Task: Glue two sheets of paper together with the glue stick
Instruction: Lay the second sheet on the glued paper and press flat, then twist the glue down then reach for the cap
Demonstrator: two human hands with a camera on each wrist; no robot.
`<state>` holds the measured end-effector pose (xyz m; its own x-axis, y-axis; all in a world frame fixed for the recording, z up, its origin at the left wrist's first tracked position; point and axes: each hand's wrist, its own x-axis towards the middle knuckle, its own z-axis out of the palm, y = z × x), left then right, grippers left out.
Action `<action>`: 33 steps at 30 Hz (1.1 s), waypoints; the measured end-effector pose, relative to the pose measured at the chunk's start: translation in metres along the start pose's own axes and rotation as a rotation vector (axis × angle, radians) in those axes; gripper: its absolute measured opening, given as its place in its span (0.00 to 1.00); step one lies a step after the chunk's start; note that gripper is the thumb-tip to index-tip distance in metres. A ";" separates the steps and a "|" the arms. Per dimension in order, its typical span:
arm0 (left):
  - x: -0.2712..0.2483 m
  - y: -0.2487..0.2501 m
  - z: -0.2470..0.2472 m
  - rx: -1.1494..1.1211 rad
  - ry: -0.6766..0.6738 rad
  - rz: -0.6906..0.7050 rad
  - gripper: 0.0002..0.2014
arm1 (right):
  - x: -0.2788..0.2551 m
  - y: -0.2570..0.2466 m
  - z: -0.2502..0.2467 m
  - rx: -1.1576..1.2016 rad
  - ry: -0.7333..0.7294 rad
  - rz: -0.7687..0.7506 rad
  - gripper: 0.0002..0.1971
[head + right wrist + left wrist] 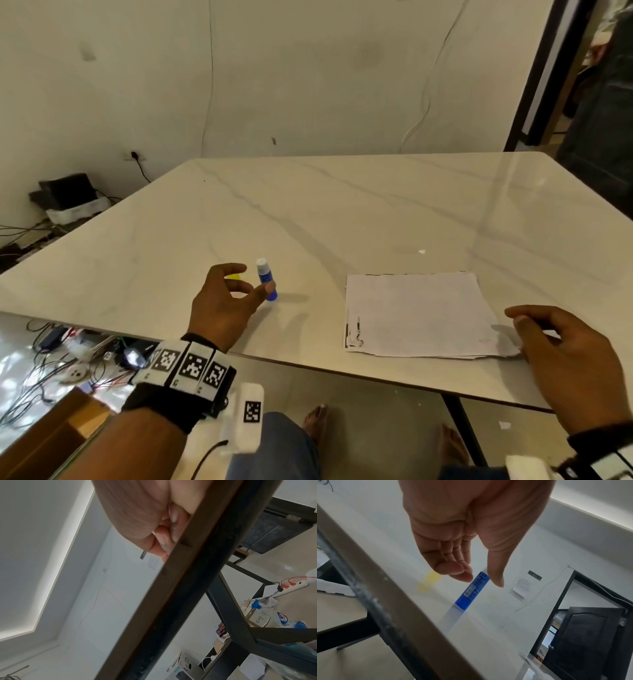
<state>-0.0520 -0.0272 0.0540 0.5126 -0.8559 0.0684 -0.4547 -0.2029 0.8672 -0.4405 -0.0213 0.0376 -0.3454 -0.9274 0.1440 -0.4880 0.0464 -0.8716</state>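
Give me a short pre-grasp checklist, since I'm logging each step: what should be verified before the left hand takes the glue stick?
1. Glue stick upright on the table: ok.
2. Cap on: ok.
3. Left hand open beside it, thumb and fingers either side: ok.
4. Contact made: cannot tell.
5. Paper sheets flat, near the front edge: ok.
6. Right hand at the sheets' corner, steadying them: cannot tell.

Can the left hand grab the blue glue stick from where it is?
Probably yes. The left hand is right beside the upright glue stick, fingers spread around it, with nothing between them on the table.
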 end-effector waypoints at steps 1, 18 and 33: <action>0.007 -0.001 0.001 0.030 -0.019 -0.014 0.35 | 0.001 0.001 -0.001 0.001 0.002 0.001 0.08; 0.024 0.007 0.024 0.165 -0.109 0.039 0.13 | 0.004 0.004 -0.002 -0.033 -0.035 -0.004 0.09; -0.099 0.079 0.169 -0.598 -0.813 0.131 0.13 | 0.005 0.012 -0.008 0.005 -0.421 -0.286 0.27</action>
<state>-0.2616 -0.0389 0.0323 -0.2668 -0.9636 0.0174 0.0808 -0.0044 0.9967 -0.4542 -0.0224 0.0317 0.1549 -0.9721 0.1764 -0.5118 -0.2317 -0.8273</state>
